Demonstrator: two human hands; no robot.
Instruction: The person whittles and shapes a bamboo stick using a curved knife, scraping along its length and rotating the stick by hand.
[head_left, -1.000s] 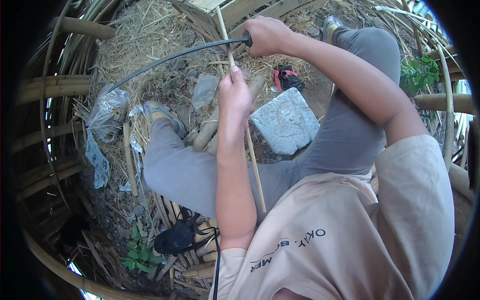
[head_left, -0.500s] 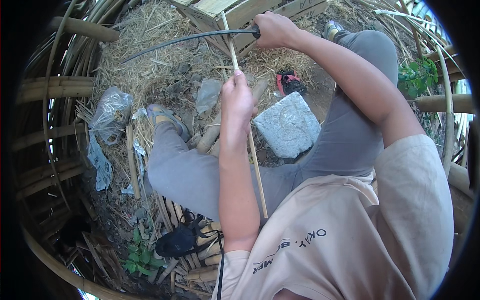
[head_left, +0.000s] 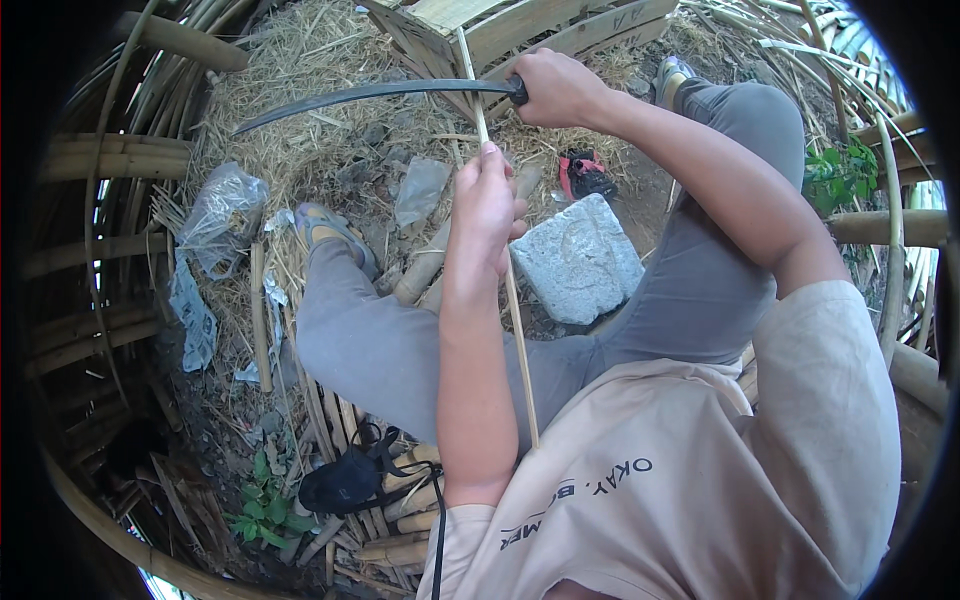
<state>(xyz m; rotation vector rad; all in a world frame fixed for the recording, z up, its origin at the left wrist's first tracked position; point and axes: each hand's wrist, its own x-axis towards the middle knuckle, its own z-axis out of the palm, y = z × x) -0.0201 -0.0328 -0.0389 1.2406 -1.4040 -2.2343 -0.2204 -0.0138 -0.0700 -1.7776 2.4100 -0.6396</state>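
Left hand (head_left: 487, 205) at frame centre, fingers wrapped tight round thin stick (head_left: 510, 300) (stick runs from top middle down to lap). Right hand (head_left: 555, 88) at top, fingers closed round handle of long curved knife (head_left: 370, 93). Blade reaches left over straw (head_left: 290, 70), crossing stick near its top. Grey stone (head_left: 578, 260) just right of left hand.
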